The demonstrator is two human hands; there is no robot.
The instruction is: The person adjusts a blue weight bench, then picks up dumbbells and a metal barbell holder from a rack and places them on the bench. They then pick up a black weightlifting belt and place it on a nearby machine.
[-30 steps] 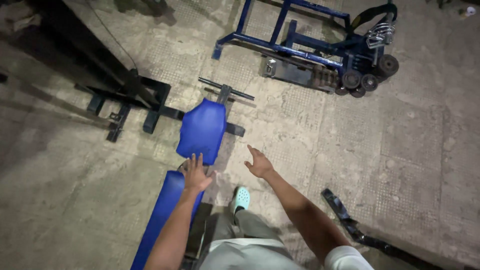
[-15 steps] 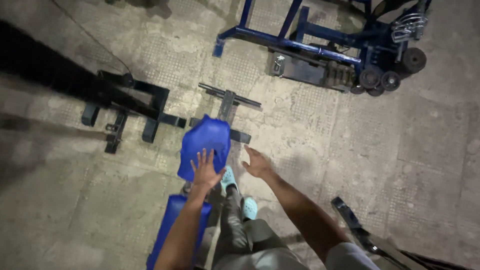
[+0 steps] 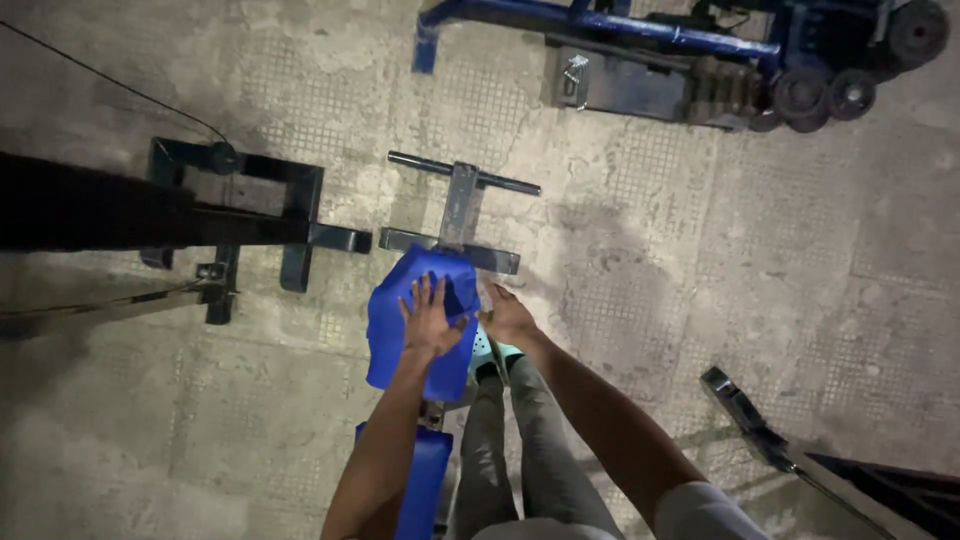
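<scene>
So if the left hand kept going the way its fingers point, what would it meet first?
The left hand lies on the blue pad, fingers pointing up-frame; beyond the pad's edge comes the grey metal bench foot, probably lower down.

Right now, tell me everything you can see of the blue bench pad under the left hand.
The blue bench pad looks like smooth padded vinyl, tapered and tilted up off a grey metal frame with a crossbar foot. The left hand lies flat on it, fingers spread; the right hand is at its right edge. A second blue seat pad sits behind it.

Head view, straight down, over bench (image 3: 420,330)
</scene>
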